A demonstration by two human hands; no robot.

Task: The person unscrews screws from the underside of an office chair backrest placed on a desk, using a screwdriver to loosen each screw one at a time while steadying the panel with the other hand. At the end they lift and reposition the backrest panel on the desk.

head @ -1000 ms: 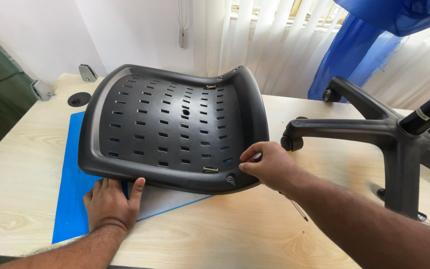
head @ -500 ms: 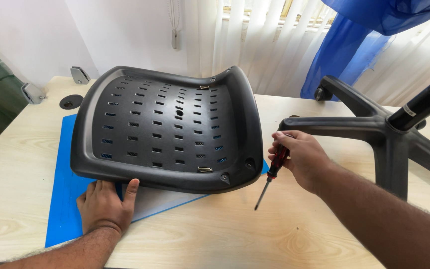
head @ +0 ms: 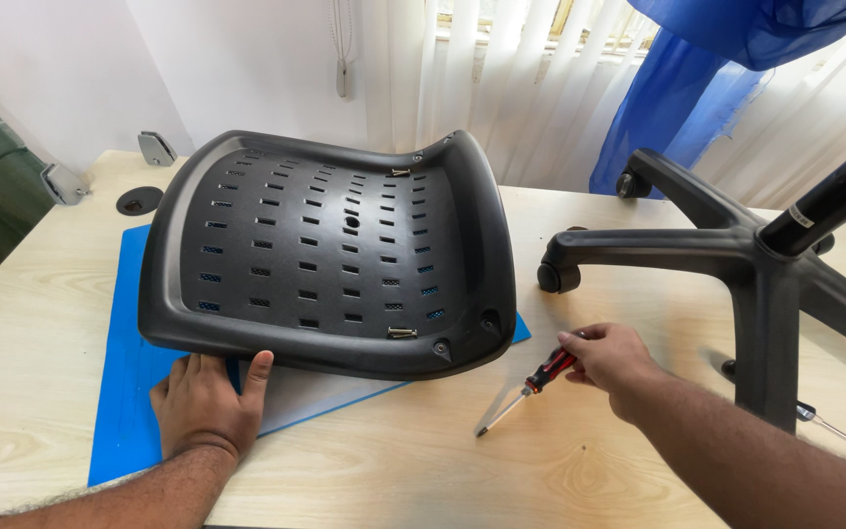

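Black perforated seat pan (head: 330, 260), centre of the frame, tilted with its far edge raised, resting over a blue mat (head: 129, 392) on the pale wood tabletop (head: 41, 323). Rows of slots across its face, small metal screws near the top and bottom edges.

Left hand (head: 206, 402), lower left of the frame: flat on the mat, fingers tucked under the near rim of the seat pan, thumb up against that rim; pressing and steadying, not clenched.

Right hand (head: 614, 358), lower right of centre: closed around the red-and-black handle of a screwdriver (head: 526, 387), shaft angled down to the left, tip touching or just above the tabletop, just beside the seat pan's lower right corner but apart from it.

Black five-star chair base (head: 736, 260) on the tabletop at right, gas cylinder rising toward the upper right, one castor near the seat pan's right edge. White vertical blinds (head: 501, 69) and blue cloth (head: 697, 88) along the top. Cable grommet (head: 137, 201) at upper left of the tabletop.
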